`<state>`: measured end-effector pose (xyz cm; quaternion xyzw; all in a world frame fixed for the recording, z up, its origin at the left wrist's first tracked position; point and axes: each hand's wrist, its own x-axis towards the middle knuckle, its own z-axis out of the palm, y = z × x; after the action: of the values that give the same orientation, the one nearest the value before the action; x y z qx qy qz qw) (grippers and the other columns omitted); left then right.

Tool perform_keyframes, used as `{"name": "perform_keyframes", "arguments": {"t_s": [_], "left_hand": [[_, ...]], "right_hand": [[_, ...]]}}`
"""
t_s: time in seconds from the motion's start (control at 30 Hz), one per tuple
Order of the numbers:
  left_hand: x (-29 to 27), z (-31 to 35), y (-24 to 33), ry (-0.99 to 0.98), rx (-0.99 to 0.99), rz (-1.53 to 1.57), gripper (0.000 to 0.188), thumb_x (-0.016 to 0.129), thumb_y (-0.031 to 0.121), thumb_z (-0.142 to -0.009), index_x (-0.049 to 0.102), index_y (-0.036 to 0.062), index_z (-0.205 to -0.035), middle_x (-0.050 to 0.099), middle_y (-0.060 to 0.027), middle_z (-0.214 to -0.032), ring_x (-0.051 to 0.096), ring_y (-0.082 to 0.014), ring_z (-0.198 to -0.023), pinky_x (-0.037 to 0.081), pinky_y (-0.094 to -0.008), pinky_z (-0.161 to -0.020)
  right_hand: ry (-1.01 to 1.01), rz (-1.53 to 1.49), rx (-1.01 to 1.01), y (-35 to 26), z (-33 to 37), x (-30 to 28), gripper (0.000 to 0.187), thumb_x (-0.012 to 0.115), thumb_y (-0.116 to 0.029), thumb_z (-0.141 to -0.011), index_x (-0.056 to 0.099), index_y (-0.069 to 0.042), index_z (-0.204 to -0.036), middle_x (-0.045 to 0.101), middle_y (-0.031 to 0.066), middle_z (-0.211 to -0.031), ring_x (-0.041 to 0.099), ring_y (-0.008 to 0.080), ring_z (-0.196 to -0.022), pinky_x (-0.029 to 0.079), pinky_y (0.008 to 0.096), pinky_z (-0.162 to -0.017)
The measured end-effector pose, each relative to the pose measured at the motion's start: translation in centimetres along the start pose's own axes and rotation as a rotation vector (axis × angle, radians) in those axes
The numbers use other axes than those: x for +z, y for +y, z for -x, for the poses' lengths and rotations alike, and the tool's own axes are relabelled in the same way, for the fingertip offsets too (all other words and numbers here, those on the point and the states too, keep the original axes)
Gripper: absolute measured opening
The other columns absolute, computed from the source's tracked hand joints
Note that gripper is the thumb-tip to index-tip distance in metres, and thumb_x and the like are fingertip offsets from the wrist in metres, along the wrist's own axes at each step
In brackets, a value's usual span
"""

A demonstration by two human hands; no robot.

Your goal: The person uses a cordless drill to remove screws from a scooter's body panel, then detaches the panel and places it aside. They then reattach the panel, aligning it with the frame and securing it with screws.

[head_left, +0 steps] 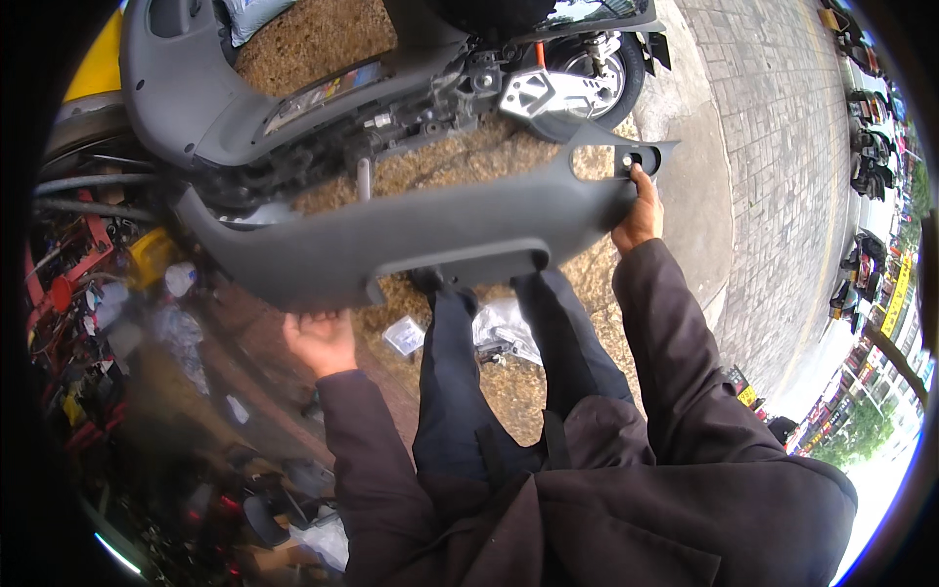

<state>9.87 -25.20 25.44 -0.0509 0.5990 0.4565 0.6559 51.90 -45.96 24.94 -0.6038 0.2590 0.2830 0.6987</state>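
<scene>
A long dark grey plastic side panel of a scooter spans the space between my hands, lifted in front of my legs. My left hand is under its lower left edge, palm up, with the fingertips hidden behind the panel. At the right end, my right hand grips the panel beside its cut-out openings, thumb on top. Just beyond stands a grey electric scooter, its frame and wiring exposed along the near side. The scooter's rear wheel and silver swingarm show at the upper right.
Clear plastic bags with small parts and a small white packet lie on the ground by my feet. Cluttered parts and tools fill the left side. A paved walkway runs along the right, with parked vehicles beyond.
</scene>
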Motion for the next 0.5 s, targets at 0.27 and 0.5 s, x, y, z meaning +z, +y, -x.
{"name": "perform_keyframes", "arguments": {"t_s": [0.27,0.5], "left_hand": [[-0.3,0.6,-1.0,0.026,-0.028,-0.012,0.043,0.054,0.038,-0.088,0.057,0.0027,-0.113,0.059,-0.0117,-0.114,0.053,-0.0286,-0.109,0.036,-0.0528,-0.105],[-2.2,2.2,-3.1,-0.095,-0.059,-0.098,0.05,0.056,0.045,-0.089,0.05,0.0033,-0.116,0.049,-0.0127,-0.118,0.047,-0.0293,-0.114,0.033,-0.0521,-0.107]], "right_hand": [[0.041,0.094,-0.066,-0.5,-1.8,-0.1,0.035,0.073,-0.027,-0.086,0.063,-0.004,-0.11,0.065,0.008,-0.102,0.063,0.022,-0.089,0.051,0.0381,-0.082],[-0.127,0.057,0.074,-3.1,-2.3,-1.5,0.033,0.062,-0.031,-0.092,0.063,-0.005,-0.113,0.07,0.0089,-0.107,0.066,0.0253,-0.099,0.05,0.0397,-0.094]]}}
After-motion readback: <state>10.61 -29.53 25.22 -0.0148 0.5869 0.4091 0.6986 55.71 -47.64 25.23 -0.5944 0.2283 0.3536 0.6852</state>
